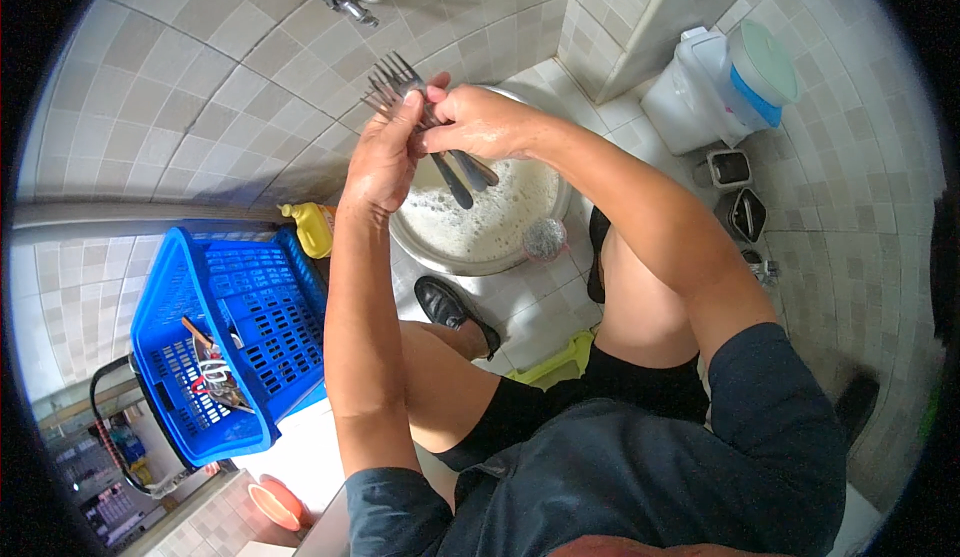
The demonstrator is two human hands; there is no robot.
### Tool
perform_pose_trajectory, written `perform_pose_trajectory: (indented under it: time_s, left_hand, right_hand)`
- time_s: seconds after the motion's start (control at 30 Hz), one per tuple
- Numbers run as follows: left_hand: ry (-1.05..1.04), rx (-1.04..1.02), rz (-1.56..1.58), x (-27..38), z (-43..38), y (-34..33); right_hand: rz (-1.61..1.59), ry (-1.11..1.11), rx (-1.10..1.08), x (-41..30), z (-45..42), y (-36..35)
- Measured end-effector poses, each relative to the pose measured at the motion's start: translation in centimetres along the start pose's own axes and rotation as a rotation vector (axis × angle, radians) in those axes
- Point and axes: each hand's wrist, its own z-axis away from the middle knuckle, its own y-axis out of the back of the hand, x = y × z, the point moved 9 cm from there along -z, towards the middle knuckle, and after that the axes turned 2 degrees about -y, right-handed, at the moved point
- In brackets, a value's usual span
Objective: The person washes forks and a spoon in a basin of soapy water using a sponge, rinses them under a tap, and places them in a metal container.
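Several metal forks (466, 171) are bunched together between my two hands, tines up and to the left, handles down and to the right. My left hand (382, 156) grips them near the necks, its thumb lying across the front. From the other side my right hand (480, 122) closes around the same bunch, fingers curled over the handles. Both hands look wet. Beneath them stands a wide metal basin (450, 266) of cloudy, foamy water (480, 219). A metal scouring pad (544, 239) sits at the basin's lower right rim.
A blue plastic basket (262, 317) holding utensils (214, 369) stands at left, beside a yellow bottle (311, 228). White plastic containers (690, 96) stand at right near dark open-topped containers (741, 213). A tap with a hose (349, 3) is on the tiled wall. An orange bowl (276, 503) lies lower left.
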Motion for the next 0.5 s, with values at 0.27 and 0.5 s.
perform_pose_trajectory:
  time_s: [0.27,0.5]
  left_hand:
    - [0.128,-0.079,0.007,-1.4,0.2,0.4]
    - [0.165,-0.156,-0.105,-2.2,0.9,-1.9]
  right_hand:
    - [-0.176,-0.111,0.093,0.7,0.3,1.6]
    - [-0.353,-0.136,0.252,1.1,1.1,4.0]
